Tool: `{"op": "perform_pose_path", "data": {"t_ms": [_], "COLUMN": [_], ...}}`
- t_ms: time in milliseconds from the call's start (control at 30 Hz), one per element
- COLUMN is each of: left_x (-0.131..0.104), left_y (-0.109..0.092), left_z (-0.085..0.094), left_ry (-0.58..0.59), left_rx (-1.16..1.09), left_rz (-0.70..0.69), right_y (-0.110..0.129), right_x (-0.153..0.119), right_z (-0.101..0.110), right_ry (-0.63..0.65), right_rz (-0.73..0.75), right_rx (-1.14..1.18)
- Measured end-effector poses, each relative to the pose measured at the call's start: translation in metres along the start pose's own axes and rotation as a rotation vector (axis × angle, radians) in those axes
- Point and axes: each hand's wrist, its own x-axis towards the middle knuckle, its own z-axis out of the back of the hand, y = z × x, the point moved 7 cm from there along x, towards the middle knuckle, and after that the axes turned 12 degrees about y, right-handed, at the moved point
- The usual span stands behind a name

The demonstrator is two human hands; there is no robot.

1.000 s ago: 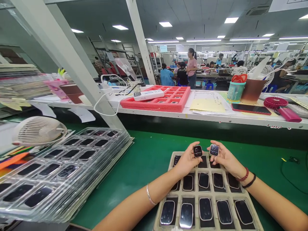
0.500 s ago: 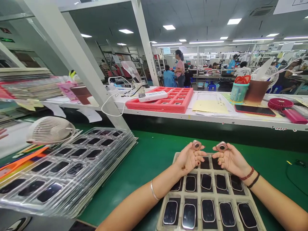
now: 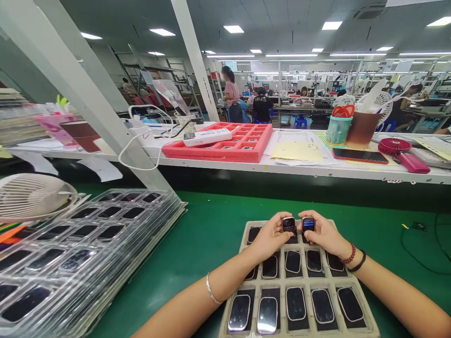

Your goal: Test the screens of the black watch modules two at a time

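My left hand [image 3: 270, 238] pinches a small smartwatch body [image 3: 288, 224] by its edges, its dark screen facing me with faint marks on it. Close beside it, my right hand [image 3: 323, 234] grips a second smartwatch body [image 3: 308, 225], whose screen is lit with a blue band; the thumb lies over its lower part. Both are held above the far row of a pale compartment tray [image 3: 306, 280]. Several more watch bodies with black screens lie face up in the tray, one per compartment, such as the watch [image 3: 296, 303] in the near row. My hands hide part of the far compartments.
Left stands a stack of clear plastic trays [image 3: 116, 263] holding dark screens, with a white fan [image 3: 35, 197] behind. A white shelf [image 3: 225, 165] bears a red foam tray [image 3: 211, 152], papers, a phone [image 3: 359, 156] and a pink hand fan [image 3: 405, 155]. A cable [image 3: 416, 258] lies right.
Both watches have turned over: their backs with round sensors faced me before, and now their screens do. My hands have come closer together. The view has swung slightly right.
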Motion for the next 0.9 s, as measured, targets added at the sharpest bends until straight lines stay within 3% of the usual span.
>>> {"op": "perform_pose_path", "data": {"t_ms": [133, 900], "left_x": [-0.001, -0.001], "left_y": [0.001, -0.004], "left_z": [-0.001, -0.003], "left_ry": [0.019, 0.006], "left_rx": [0.016, -0.041], "left_rz": [0.052, 0.015], "right_y": [0.004, 0.010], "right_x": [-0.001, -0.001], "right_z": [-0.003, -0.006], "right_ry": [0.006, 0.020], "right_rz": [0.011, 0.018], "right_rx": [-0.069, -0.131]}}
